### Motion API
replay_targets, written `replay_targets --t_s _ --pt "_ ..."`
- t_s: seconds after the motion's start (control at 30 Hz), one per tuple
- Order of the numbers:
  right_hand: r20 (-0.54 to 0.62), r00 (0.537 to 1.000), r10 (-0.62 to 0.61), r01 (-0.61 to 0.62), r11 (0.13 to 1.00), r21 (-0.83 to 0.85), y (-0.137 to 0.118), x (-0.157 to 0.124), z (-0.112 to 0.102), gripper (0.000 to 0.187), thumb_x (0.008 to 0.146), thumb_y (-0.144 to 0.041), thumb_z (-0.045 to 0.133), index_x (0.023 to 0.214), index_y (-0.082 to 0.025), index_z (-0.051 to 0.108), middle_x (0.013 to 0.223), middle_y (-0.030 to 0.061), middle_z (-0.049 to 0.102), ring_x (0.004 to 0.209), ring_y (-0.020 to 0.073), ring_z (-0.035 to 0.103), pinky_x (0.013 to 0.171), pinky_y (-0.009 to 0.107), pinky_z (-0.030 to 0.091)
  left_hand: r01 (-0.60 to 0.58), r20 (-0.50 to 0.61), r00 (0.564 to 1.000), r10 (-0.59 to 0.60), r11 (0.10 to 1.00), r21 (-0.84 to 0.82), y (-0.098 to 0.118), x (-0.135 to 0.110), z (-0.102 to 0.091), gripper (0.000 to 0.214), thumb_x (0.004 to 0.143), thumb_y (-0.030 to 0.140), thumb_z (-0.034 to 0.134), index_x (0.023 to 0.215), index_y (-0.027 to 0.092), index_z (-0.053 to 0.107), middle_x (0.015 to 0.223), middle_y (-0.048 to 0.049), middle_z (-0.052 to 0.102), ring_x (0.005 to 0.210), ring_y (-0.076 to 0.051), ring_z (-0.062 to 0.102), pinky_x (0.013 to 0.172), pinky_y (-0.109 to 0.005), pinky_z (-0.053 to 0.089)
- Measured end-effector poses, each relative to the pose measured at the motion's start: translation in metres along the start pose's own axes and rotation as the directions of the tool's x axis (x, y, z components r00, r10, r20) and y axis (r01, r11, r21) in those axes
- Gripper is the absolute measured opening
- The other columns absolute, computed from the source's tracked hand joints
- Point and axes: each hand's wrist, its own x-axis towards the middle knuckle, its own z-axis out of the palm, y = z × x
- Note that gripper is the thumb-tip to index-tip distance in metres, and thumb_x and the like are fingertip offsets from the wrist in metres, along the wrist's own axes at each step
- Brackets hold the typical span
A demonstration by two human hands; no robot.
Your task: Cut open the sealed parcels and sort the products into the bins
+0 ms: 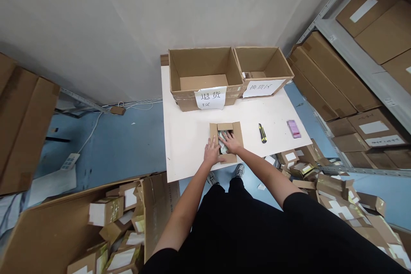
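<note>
A small brown cardboard box (237,132) lies open on the white table (186,137), its flaps spread to both sides. My left hand (212,150) rests on the box's left flap with fingers stretched out flat. My right hand (230,142) lies over the box's open middle, fingers spread on the greenish contents (222,140) inside. Neither hand grips anything that I can see.
Two large open cartons with paper labels stand at the table's back, the left carton (205,78) and the right carton (263,70). A yellow-black utility knife (262,132) and a pink item (293,129) lie to the right. Piles of small boxes (115,227) fill the floor on both sides.
</note>
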Motion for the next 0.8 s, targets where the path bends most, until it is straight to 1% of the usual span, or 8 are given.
replay_targets --t_s 0.13,0.23,0.33,0.43,0.57,0.63,0.7,0.8 --pt "0.029 1.000 0.011 -0.013 0.999 0.039 -0.002 -0.005 -0.008 0.103 0.067 -0.014 0.090 0.161 -0.020 0.047 0.177 0.0171 0.022 0.164 0.0421 0.014 0.131 0.056 0.015 0.004 -0.008 1.000 -0.005 1.000 -0.016 -0.002 0.002 0.004 0.088 0.061 0.071 0.093 0.132 0.025 0.068 0.181 -0.0105 0.001 0.164 -0.048 0.008 0.127 -0.062 0.030" --pt "0.044 0.990 0.137 -0.140 0.986 0.093 -0.012 -0.009 -0.014 0.087 0.083 -0.024 0.081 0.163 -0.020 0.044 0.176 0.0185 0.025 0.156 0.0389 0.038 0.125 0.049 0.034 -0.003 -0.034 0.999 0.002 1.000 -0.027 -0.001 0.003 0.008 0.085 0.060 0.067 0.096 0.128 0.024 0.068 0.181 -0.0115 0.002 0.164 -0.048 0.009 0.126 -0.060 0.033" --pt "0.102 0.938 0.332 -0.342 0.933 0.112 -0.029 -0.007 -0.012 0.103 0.087 -0.040 0.081 0.171 -0.021 0.025 0.177 0.0244 0.013 0.141 0.0397 0.057 0.114 0.046 0.047 -0.016 -0.049 0.999 0.014 0.999 -0.052 0.002 0.004 0.010 0.079 0.061 0.060 0.097 0.124 0.020 0.069 0.181 -0.0150 0.004 0.164 -0.047 0.011 0.125 -0.058 0.037" --pt "0.171 0.875 0.452 -0.470 0.879 0.077 -0.044 0.003 -0.002 0.123 0.083 -0.044 0.086 0.174 -0.028 0.005 0.178 0.0256 -0.006 0.139 0.0416 0.059 0.110 0.044 0.050 -0.022 -0.059 0.998 0.017 0.997 -0.076 0.003 0.004 0.012 0.072 0.063 0.055 0.098 0.118 0.020 0.069 0.181 -0.0152 0.004 0.163 -0.047 0.015 0.123 -0.056 0.039" --pt "0.138 0.808 0.572 -0.584 0.808 0.075 -0.054 0.014 0.006 0.123 0.085 -0.036 0.083 0.174 -0.031 -0.003 0.177 0.0220 -0.016 0.142 0.0396 0.056 0.110 0.044 0.049 -0.008 -0.063 0.998 0.001 0.995 -0.097 0.003 0.002 0.012 0.070 0.060 0.054 0.100 0.114 0.020 0.071 0.181 -0.0141 0.004 0.162 -0.048 0.019 0.123 -0.057 0.039" --pt "0.112 0.811 0.574 -0.583 0.809 0.074 -0.057 0.015 0.005 0.123 0.084 -0.033 0.083 0.174 -0.032 -0.001 0.178 0.0205 -0.014 0.141 0.0388 0.056 0.110 0.044 0.049 0.009 -0.050 0.999 -0.015 0.993 -0.118 0.004 0.001 0.010 0.071 0.059 0.052 0.101 0.114 0.020 0.071 0.181 -0.0134 0.001 0.159 -0.047 0.028 0.121 -0.055 0.042" --pt "0.067 0.825 0.561 -0.565 0.821 0.080 -0.060 0.010 0.001 0.120 0.085 -0.034 0.081 0.173 -0.034 0.001 0.179 0.0176 -0.011 0.139 0.0378 0.057 0.108 0.043 0.050 0.032 -0.023 0.999 -0.036 0.988 -0.148 0.006 0.002 0.009 0.072 0.061 0.052 0.101 0.118 0.020 0.070 0.181 -0.0133 -0.004 0.150 -0.045 0.045 0.113 -0.052 0.049" --pt "-0.038 0.830 0.557 -0.551 0.828 0.105 -0.068 -0.002 -0.012 0.112 0.088 -0.035 0.077 0.173 -0.037 0.004 0.180 0.0130 -0.010 0.134 0.0370 0.059 0.107 0.045 0.049 0.071 -0.002 0.997 -0.072 0.980 -0.187 0.013 0.004 0.008 0.095 0.063 0.053 0.100 0.143 0.023 0.059 0.180 -0.0178 -0.008 0.132 -0.041 0.063 0.102 -0.047 0.056"
